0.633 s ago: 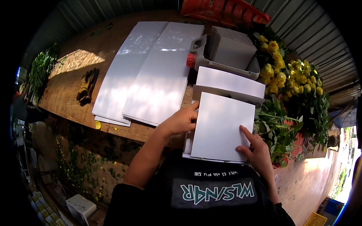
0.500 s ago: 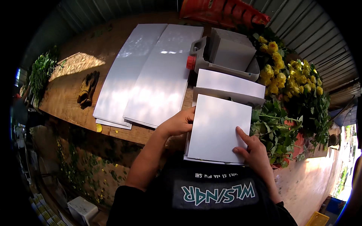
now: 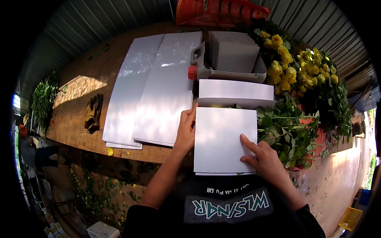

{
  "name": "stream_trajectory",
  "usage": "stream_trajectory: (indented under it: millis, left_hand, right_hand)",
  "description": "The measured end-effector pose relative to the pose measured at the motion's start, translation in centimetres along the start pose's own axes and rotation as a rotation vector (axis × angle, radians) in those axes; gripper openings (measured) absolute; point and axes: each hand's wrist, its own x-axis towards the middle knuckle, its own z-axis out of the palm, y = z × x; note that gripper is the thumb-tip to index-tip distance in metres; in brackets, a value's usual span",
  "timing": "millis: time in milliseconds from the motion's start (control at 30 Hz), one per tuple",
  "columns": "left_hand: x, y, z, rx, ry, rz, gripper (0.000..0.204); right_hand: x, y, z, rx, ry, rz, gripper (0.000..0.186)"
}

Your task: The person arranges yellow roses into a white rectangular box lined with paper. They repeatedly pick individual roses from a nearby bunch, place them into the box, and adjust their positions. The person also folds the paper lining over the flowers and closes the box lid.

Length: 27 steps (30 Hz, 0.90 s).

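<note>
I see a wooden workbench (image 3: 75, 107) w/ dappled sunlight, grey corrugated metal wall (image 3: 99, 20) at far side, bare reddish floor (image 3: 337, 178) on the right.

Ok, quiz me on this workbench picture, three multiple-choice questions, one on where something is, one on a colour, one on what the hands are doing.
1. Where are the dark gloves?
A. On the table, left of the long white sheets
B. Inside the grey tub
C. On the roses

2. What colour are the roses?
A. Red
B. Yellow
C. White

3. What are the hands doing?
A. Both hang free of everything
B. Both rest on the white square sheet
C. One holds the gloves

Answers: 1 A, the gloves lie on bare wood beside the sheets. 2 B, the blooms at the right are yellow. 3 B, the left hand grips the sheet's left edge and the right hand presses its lower right part.
</note>
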Motion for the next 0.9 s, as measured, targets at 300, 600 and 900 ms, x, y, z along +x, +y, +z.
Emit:
stream_trajectory:
  millis: [300, 600, 900]
  left_hand:
    - [0.7, 6.8, -1.3, 0.400, 0.220, 0.377, 0.036]
    - [-0.5, 5.8, 3.5, 0.901, -0.382, 0.741, 0.075]
    - [-1.1, 5.4, 4.0, 0.887, -0.397, 0.747, 0.081]
  right_hand:
    - [-0.4, 0.1, 0.9, 0.032, 0.061, 0.035, 0.057]
    - [-0.3, 0.6, 1.4, 0.020, 0.066, 0.015, 0.057]
    - [-0.8, 0.3, 1.8, 0.030, 0.054, 0.097, 0.056]
